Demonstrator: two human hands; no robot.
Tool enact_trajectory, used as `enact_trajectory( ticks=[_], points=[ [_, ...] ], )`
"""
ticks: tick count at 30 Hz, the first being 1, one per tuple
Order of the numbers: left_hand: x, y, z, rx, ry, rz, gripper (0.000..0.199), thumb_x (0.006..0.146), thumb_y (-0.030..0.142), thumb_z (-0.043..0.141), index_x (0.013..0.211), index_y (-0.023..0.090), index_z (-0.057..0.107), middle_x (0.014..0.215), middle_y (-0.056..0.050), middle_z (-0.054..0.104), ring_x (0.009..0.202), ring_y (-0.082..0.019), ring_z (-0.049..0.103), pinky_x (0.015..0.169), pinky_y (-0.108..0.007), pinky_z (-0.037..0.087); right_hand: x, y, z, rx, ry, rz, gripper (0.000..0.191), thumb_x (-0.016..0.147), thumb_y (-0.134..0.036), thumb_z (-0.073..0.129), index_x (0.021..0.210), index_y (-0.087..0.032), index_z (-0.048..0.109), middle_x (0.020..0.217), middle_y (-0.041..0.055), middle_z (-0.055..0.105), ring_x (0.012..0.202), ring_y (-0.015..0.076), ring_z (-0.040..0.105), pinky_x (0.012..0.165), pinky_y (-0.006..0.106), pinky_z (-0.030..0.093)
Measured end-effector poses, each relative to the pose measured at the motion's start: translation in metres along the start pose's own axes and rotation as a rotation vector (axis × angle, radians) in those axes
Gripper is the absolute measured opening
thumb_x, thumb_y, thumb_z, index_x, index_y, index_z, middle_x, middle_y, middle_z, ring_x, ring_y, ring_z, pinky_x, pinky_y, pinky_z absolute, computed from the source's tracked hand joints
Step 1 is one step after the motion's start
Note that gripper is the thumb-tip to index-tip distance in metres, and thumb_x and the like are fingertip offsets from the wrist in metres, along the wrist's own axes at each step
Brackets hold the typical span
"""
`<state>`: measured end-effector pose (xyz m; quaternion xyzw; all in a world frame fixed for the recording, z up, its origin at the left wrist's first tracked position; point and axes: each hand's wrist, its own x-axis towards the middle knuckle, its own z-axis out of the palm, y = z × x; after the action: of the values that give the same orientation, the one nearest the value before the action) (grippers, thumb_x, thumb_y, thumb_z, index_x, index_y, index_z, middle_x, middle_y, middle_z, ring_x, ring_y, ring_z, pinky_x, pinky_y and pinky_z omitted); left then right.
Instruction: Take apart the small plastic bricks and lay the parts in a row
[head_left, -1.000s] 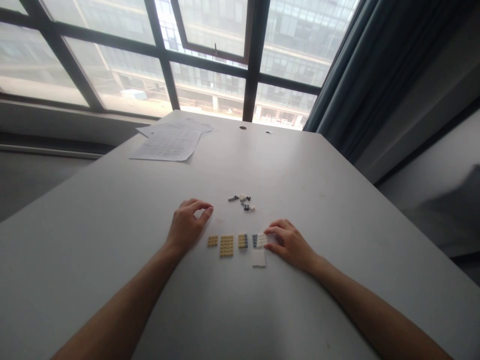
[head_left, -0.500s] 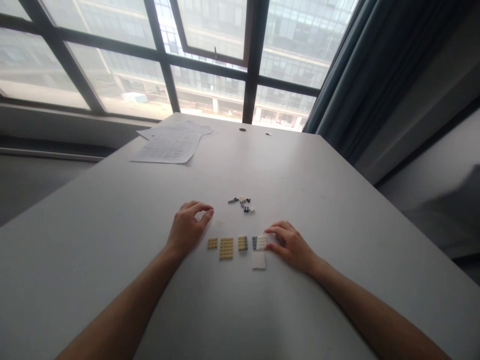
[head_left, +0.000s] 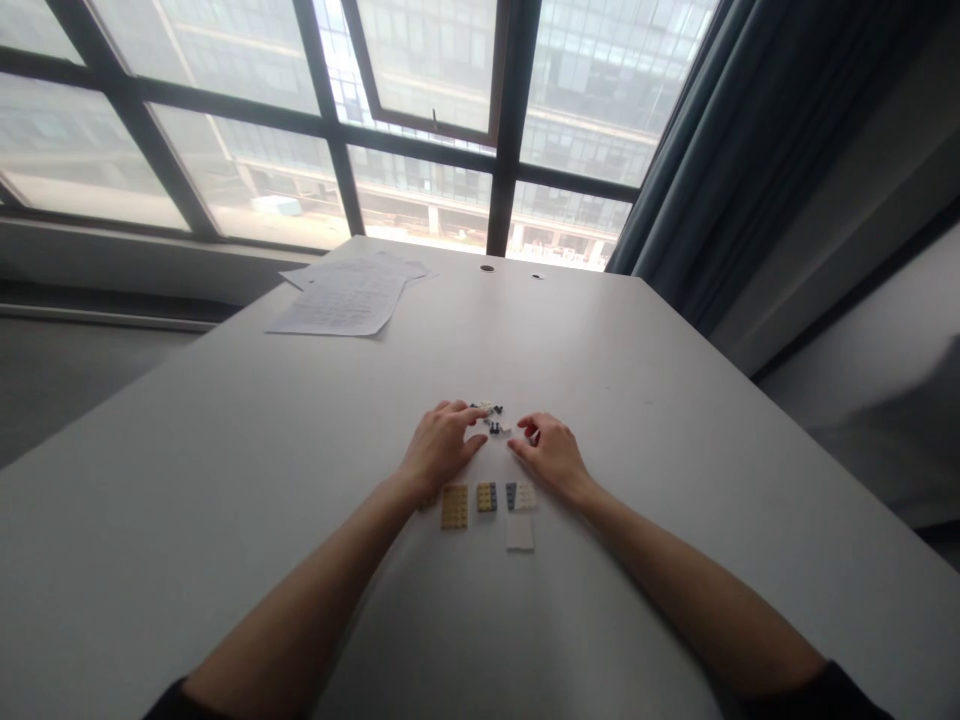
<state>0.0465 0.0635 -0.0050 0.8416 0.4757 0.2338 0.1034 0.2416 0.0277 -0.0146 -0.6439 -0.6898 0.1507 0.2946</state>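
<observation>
My left hand (head_left: 448, 442) is beside a small pile of dark and white toy brick pieces (head_left: 494, 428), thumb and fingers apart with nothing visible between them. On the pile's other side is my right hand (head_left: 550, 450), its curled fingers also parted and near a small white piece. Closer to me lie a tan studded plate (head_left: 454, 507), a tan-and-grey block (head_left: 486, 497), and a grey wedge plate (head_left: 511, 495) against a white studded plate (head_left: 526, 495). Below them is a smooth white square tile (head_left: 519, 533). My left wrist mostly covers a smaller tan plate (head_left: 427, 501).
Printed papers (head_left: 349, 300) lie on the far left of the white table (head_left: 637, 600). Two small round holes, one of them a dark grommet (head_left: 487, 268), are near the far edge. Beyond stand windows and a dark curtain (head_left: 690, 180) on the right.
Both hands have moved inward to the pile of small pieces. My left hand went right, and my right hand left the white plate and went up and left. The view has shifted slightly.
</observation>
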Motion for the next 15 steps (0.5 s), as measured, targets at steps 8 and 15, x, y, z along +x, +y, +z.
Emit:
enact_trajectory(
  ticks=[8,15],
  points=[
    [0.008,0.008,0.011,0.049,-0.016,0.005,0.021,0.081,0.026,0.056,0.095,0.025,0.071,0.097,-0.006,0.066,0.094,-0.024,0.057,0.083,-0.037,0.044,0.015,-0.006,0.014,-0.139,0.035,-0.007,0.015,0.079,-0.032,0.063,0.085,-0.02,0.066,0.084,0.0038,0.061,0.079,0.0168,0.055,0.075,0.028,0.041],
    [0.005,-0.011,-0.001,0.02,-0.012,-0.039,0.02,0.079,0.034,0.059,0.094,0.025,0.07,0.095,-0.002,0.066,0.095,-0.021,0.056,0.088,-0.033,0.044,0.007,0.008,0.003,0.0,0.016,-0.133,0.012,0.077,-0.019,0.06,0.087,-0.017,0.065,0.082,0.0035,0.063,0.074,0.0148,0.055,0.075,0.027,0.042]
  ],
)
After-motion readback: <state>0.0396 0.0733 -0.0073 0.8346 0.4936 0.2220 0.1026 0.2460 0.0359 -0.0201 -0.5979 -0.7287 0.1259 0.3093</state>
